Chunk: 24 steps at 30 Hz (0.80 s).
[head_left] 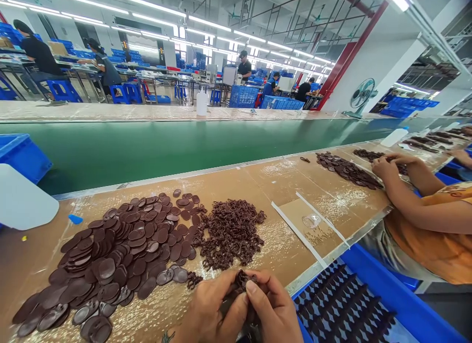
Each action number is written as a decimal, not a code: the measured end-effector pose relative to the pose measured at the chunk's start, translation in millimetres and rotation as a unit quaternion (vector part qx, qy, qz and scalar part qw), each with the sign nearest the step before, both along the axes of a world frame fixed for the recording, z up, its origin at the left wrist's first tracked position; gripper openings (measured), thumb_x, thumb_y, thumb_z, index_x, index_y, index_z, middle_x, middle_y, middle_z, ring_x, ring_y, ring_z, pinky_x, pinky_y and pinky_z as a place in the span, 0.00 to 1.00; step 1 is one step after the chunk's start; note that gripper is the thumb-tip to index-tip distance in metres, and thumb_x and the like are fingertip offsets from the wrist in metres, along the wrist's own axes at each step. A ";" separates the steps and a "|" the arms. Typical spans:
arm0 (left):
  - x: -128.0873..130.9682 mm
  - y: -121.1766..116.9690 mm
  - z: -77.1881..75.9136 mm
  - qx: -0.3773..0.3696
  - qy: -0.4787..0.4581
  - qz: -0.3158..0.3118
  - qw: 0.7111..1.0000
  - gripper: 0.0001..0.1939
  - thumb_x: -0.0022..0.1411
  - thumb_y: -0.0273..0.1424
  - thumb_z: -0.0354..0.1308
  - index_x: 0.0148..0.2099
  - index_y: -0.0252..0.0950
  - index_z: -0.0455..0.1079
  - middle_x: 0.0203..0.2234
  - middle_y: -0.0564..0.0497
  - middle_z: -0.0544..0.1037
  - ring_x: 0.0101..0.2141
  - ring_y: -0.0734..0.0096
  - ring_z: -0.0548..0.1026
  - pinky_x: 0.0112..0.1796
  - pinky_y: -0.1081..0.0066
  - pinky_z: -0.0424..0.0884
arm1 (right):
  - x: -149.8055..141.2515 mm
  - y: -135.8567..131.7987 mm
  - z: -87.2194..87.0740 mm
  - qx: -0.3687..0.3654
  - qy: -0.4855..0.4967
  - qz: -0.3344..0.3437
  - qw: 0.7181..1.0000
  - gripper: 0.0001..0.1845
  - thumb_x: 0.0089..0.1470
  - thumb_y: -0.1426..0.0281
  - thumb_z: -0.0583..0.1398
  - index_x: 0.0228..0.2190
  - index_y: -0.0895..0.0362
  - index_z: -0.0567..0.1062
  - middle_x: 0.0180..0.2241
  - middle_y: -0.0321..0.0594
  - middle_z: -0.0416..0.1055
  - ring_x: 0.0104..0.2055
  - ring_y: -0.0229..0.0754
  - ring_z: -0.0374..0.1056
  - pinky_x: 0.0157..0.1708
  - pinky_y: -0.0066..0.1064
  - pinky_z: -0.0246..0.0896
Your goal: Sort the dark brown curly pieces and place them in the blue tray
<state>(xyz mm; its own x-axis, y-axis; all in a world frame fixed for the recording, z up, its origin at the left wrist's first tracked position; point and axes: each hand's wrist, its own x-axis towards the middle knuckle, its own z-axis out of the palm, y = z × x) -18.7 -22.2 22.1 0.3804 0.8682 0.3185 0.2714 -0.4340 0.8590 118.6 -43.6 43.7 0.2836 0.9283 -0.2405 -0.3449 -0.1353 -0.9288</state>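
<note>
My left hand [212, 308] and my right hand [273, 306] meet at the bottom middle, fingers closed around a dark brown glossy piece [245, 333]. At its top, between my thumbs and fingertips, is a small curly brown piece [241, 279]; much of both is covered by my fingers. Just beyond my hands lies a heap of curly brown pieces [232, 232], with a small clump [193, 280] by my left knuckles. Left of that heap spreads a large pile of flat oval brown pieces [143, 237].
A blue crate [416, 303] with rows of dark pieces stands at lower right. Past the brown tabletop [280, 180] runs a green conveyor belt [155, 141]. A white bottle [25, 198] is at left. A co-worker's arms [413, 195] reach in from the right.
</note>
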 end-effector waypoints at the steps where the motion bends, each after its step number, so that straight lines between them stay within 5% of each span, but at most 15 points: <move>1: 0.4 -0.2 1.3 0.000 -0.005 0.001 1.000 0.13 0.71 0.33 0.52 0.55 0.44 0.69 0.36 0.52 0.83 0.35 0.68 0.83 0.38 0.73 0.76 | 0.1 0.0 0.1 -0.002 -0.003 0.002 1.000 0.22 0.39 0.52 0.76 0.27 0.56 0.82 0.25 0.39 0.78 0.26 0.38 0.69 0.27 0.24 0.64; 8: 2.9 -1.2 10.0 -0.003 -0.023 0.011 1.000 0.13 0.70 0.32 0.52 0.54 0.45 0.70 0.33 0.54 0.82 0.33 0.70 0.82 0.36 0.75 0.75 | -2.0 -0.2 4.8 -0.004 -0.007 -0.006 1.000 0.21 0.38 0.53 0.76 0.27 0.56 0.81 0.23 0.37 0.75 0.23 0.35 0.65 0.23 0.23 0.59; 15: 2.4 -2.5 12.9 -0.013 0.004 0.023 1.000 0.12 0.70 0.33 0.51 0.51 0.42 0.72 0.30 0.52 0.82 0.31 0.67 0.82 0.35 0.73 0.76 | -1.0 0.0 4.3 -0.015 0.014 0.013 1.000 0.20 0.39 0.54 0.76 0.28 0.55 0.81 0.26 0.38 0.76 0.30 0.42 0.71 0.31 0.28 0.66; 24: 4.2 -4.0 17.8 0.036 0.023 0.057 0.997 0.12 0.69 0.31 0.52 0.52 0.45 0.71 0.36 0.55 0.84 0.33 0.68 0.83 0.35 0.73 0.76 | 3.6 -2.7 -4.0 -0.008 -0.004 0.028 1.000 0.20 0.45 0.54 0.74 0.31 0.56 0.81 0.25 0.37 0.74 0.28 0.39 0.67 0.28 0.26 0.64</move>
